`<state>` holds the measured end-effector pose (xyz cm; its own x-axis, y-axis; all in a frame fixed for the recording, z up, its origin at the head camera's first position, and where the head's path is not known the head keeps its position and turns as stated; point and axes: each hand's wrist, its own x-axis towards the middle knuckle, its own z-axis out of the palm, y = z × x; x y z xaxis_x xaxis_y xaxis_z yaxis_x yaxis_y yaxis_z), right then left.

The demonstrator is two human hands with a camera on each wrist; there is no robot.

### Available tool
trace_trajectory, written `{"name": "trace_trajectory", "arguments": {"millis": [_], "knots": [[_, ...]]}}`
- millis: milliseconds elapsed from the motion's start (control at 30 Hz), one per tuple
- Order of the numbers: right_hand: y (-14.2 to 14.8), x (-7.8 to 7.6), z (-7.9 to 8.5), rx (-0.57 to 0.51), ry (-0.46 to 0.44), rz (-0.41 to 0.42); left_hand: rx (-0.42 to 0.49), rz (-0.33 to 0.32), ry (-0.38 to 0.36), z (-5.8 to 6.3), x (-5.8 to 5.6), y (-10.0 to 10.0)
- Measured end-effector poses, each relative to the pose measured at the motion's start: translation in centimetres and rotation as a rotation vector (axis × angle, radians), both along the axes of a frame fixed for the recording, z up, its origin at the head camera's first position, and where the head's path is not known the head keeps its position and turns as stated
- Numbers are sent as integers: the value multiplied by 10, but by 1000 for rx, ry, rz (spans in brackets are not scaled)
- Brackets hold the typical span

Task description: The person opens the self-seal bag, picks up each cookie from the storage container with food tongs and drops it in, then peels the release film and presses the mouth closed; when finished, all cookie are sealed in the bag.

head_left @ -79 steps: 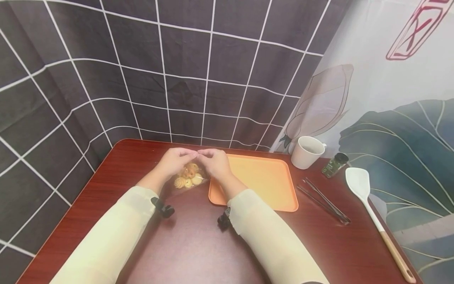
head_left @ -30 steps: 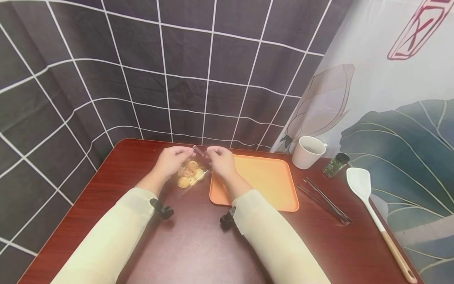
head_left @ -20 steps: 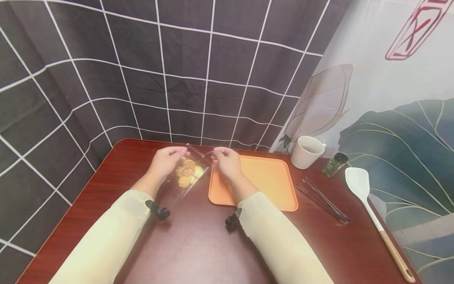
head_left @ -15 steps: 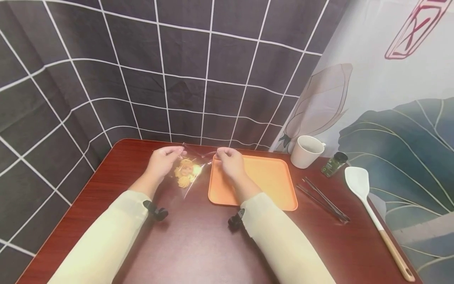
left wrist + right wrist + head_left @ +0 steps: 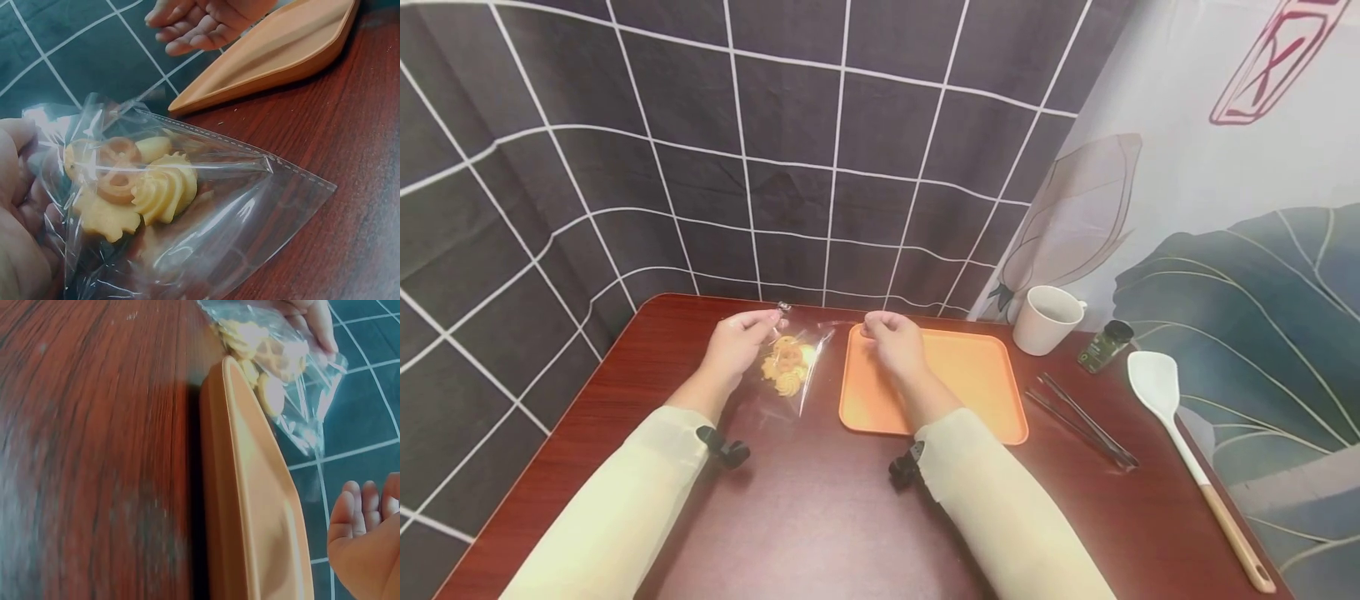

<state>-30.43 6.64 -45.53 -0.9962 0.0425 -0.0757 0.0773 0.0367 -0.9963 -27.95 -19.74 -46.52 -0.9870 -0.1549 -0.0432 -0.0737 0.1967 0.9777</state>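
Observation:
My left hand (image 5: 735, 343) grips the upper left side of a clear plastic bag (image 5: 250, 231). Several cookies (image 5: 165, 187), swirl-shaped and pretzel-like, are bunched inside it. The bag hangs tilted over the table, its perforated edge facing right in the left wrist view. My right hand (image 5: 897, 342) is above the left end of the orange tray (image 5: 970, 375), fingers curled. From the bag's top, a faint thin clear strip (image 5: 842, 322) runs to the right fingertips, which seem to pinch it. The right wrist view shows its fingers partly, with the pinch out of sight.
Right of the tray lie metal tongs (image 5: 1082, 421). A white mug (image 5: 1047, 323), a small green jar (image 5: 1105, 346) and a white spatula (image 5: 1157, 387) with a wooden handle stand or lie along the right side. A dark grid curtain (image 5: 790, 150) borders the table's back.
The hands, together at first, have drawn apart, left hand leftward and right hand rightward over the tray. The bag moved left with the left hand and its top opened out from between them.

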Motion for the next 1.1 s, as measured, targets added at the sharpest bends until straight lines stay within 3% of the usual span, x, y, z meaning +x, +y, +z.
{"name": "trace_trajectory", "arguments": {"millis": [400,633,867,1100], "knots": [[-16,-7,-2,55,9,58,1,-29,38,2,3,0],[-18,-11,-3,105,-4,43,69,-50,48,6,8,-1],[-24,-21,-8,142,-1,109,119,-60,58,5,8,-1],[-27,-27,-12,207,21,105,164,-74,51,7,10,0]]}}
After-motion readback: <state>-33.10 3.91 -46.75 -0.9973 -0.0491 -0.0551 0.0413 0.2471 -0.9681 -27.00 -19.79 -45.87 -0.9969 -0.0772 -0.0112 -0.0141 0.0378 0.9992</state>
